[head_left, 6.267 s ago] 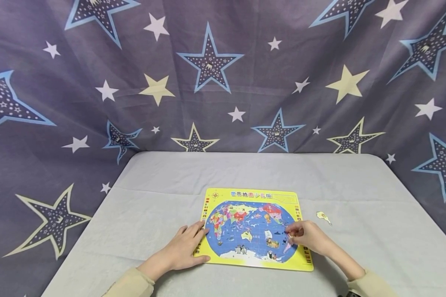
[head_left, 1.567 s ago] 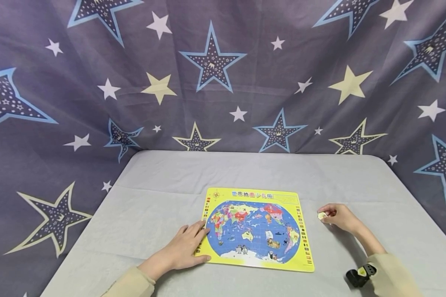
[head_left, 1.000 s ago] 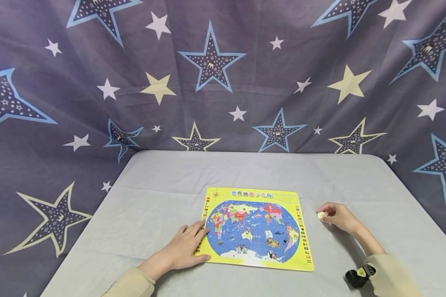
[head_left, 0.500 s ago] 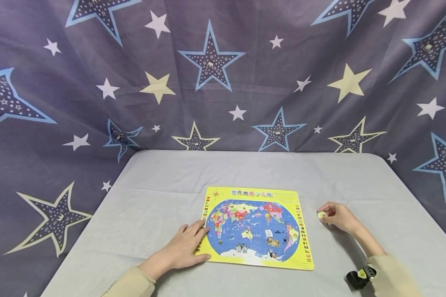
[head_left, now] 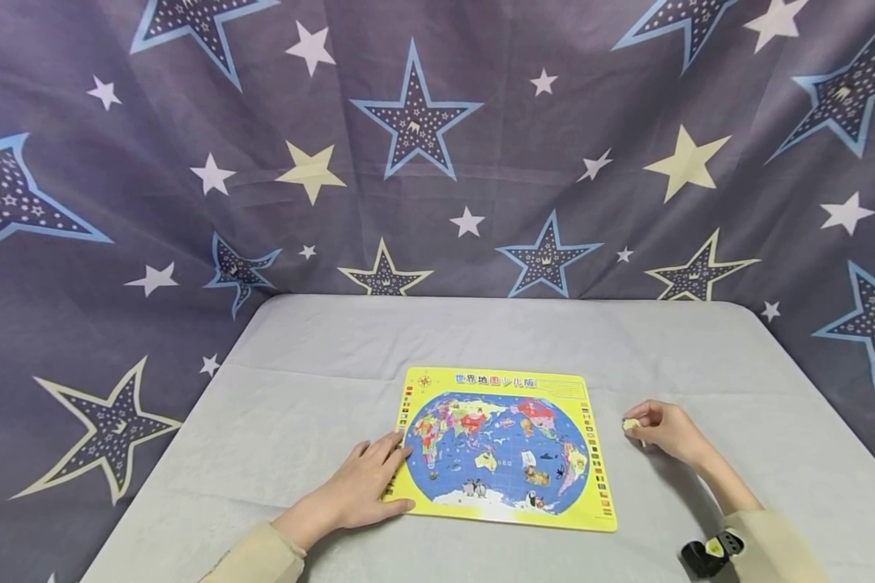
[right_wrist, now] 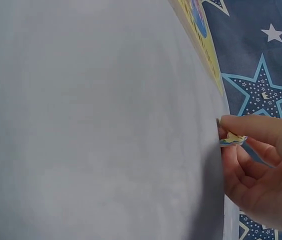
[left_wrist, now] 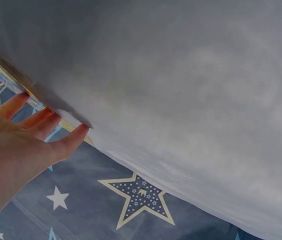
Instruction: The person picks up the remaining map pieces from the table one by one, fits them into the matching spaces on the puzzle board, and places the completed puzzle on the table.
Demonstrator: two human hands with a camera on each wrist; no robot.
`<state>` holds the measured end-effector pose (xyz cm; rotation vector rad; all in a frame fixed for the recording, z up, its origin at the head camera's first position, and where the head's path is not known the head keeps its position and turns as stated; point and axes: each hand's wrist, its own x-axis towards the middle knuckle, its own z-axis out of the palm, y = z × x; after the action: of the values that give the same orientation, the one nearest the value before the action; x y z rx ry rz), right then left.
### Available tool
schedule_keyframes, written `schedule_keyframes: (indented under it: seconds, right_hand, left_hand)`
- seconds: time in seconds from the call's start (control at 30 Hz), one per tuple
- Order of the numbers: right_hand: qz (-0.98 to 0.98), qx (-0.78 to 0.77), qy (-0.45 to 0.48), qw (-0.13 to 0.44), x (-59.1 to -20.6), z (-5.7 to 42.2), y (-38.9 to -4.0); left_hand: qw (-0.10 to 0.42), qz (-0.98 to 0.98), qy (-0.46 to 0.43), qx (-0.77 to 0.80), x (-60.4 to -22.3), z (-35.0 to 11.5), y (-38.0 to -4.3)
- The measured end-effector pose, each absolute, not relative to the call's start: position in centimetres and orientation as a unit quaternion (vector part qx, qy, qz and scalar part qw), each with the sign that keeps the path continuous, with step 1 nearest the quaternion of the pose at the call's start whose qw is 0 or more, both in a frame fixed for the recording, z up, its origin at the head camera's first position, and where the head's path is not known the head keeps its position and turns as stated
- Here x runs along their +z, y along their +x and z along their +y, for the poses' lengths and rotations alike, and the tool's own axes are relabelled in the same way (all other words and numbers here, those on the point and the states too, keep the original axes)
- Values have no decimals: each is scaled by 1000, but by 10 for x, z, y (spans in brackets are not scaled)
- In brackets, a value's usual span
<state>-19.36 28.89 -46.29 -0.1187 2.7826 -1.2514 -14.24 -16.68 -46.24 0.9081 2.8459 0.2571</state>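
Note:
A yellow-framed world map puzzle board [head_left: 506, 518] lies flat on the grey cloth. My left hand [head_left: 360, 490] rests on its left edge, fingers spread and mostly straight; the left wrist view shows those fingertips [left_wrist: 76, 135] along the board's rim. To the right of the board, my right hand [head_left: 667, 429] pinches a small pale-yellow puzzle piece [head_left: 631, 424] between thumb and fingers. In the right wrist view the same piece [right_wrist: 233, 139] pokes out from the pinch, partly covered. Whether it touches the cloth I cannot tell.
A grey cloth-covered surface [head_left: 321, 348] surrounds the board. Behind and beside it hangs a dark curtain [head_left: 437, 202] with stars. A black device [head_left: 707, 555] is at the right sleeve's cuff.
Since the oldest frame, my right hand has left the map's right side and taken hold of the loose piece beside the board. Over the last second both hands stay nearly still.

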Motion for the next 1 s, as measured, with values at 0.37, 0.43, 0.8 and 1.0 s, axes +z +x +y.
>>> schedule_keyframes:
  seconds: [0.37,0.43,0.8,1.0]
  right_hand:
    - [901,-429,-25,63,-463,286,-191]
    - [900,-431,-26,67,-461,285,-190]
    - [872,-473,-62,108,-456,276,-187]
    - [850,-500,-93,140,-454,272,-187]
  left_hand:
    - [63,946,305,89,-461,-166,-141]
    - [63,946,305,89,-461,-166,-141]
    - [66,947,302,86,-463,-167,-141]
    - [62,946,305,86,-461,-167,-141]
